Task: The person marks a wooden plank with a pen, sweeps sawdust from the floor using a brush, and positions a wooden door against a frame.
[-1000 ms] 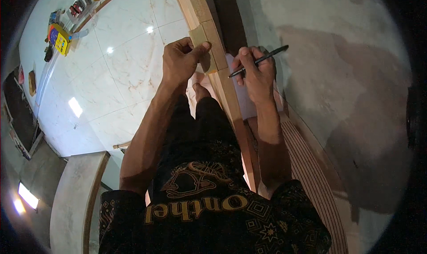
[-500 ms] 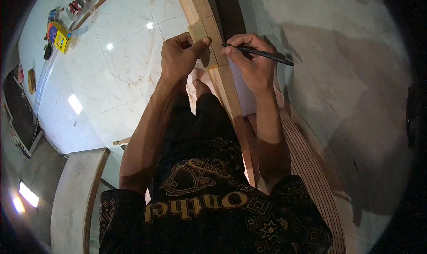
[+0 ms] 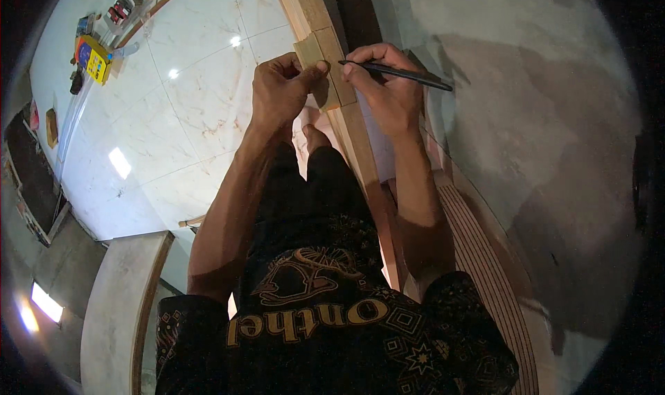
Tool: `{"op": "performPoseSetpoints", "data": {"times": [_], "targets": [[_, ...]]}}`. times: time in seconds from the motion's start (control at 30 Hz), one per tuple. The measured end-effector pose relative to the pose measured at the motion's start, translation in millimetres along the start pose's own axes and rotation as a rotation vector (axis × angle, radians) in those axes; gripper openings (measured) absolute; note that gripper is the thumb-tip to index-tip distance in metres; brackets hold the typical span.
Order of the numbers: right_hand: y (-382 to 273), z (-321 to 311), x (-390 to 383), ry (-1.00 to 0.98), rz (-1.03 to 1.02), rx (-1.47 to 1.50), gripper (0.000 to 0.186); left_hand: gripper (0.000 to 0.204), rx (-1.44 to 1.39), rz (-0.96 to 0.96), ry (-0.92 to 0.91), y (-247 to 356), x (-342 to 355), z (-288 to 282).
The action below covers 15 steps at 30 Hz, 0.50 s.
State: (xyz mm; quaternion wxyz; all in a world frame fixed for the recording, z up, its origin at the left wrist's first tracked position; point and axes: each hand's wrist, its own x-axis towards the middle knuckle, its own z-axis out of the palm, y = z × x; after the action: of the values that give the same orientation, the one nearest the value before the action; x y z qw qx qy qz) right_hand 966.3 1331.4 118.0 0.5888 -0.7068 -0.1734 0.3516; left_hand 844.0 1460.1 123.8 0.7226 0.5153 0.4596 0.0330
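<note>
black pen (image 3: pixel 424 78) pinched in right hand (image 3: pixel 393 101), left hand (image 3: pixel 279 94) clamped on wooden piece (image 3: pixel 309 50), gold lettering (image 3: pixel 309 320) across dark shirt (image 3: pixel 305 364)

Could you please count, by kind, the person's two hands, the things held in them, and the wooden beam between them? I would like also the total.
Hands: 2 (left hand, right hand)
Black pen: 1, in the right hand
Small flat tan piece: 1, in the left hand
Wooden beam: 1
Total: 5
</note>
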Motion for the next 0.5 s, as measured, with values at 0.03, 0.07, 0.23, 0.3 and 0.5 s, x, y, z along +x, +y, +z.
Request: {"op": "performPoseSetpoints", "data": {"times": [0.03,0.07,0.23,0.3,0.5], "targets": [[-0.1,2.3,1.9,-0.002,0.003,0.011,0.017,0.021,0.000,0.000,0.001,-1.6,0.9,-0.8],[1.4,3.4,4.3,-0.003,0.003,0.011,0.017,0.021,0.044,0.013,0.015,-3.9,2.5,-1.7],[3.3,11.1,13.4,0.026,-0.103,-0.034,0.016,0.023,0.080,0.013,0.034,-1.7,0.7,-0.7],[0.4,13.8,19.4,0.023,-0.102,-0.063,0.017,0.025,0.083,-0.016,0.033,-0.6,0.0,-0.9],[-13.7,23.1,23.9,0.048,-0.025,-0.161,0.016,0.025,0.107,-0.023,0.043,4.3,-3.2,-0.8]]}}
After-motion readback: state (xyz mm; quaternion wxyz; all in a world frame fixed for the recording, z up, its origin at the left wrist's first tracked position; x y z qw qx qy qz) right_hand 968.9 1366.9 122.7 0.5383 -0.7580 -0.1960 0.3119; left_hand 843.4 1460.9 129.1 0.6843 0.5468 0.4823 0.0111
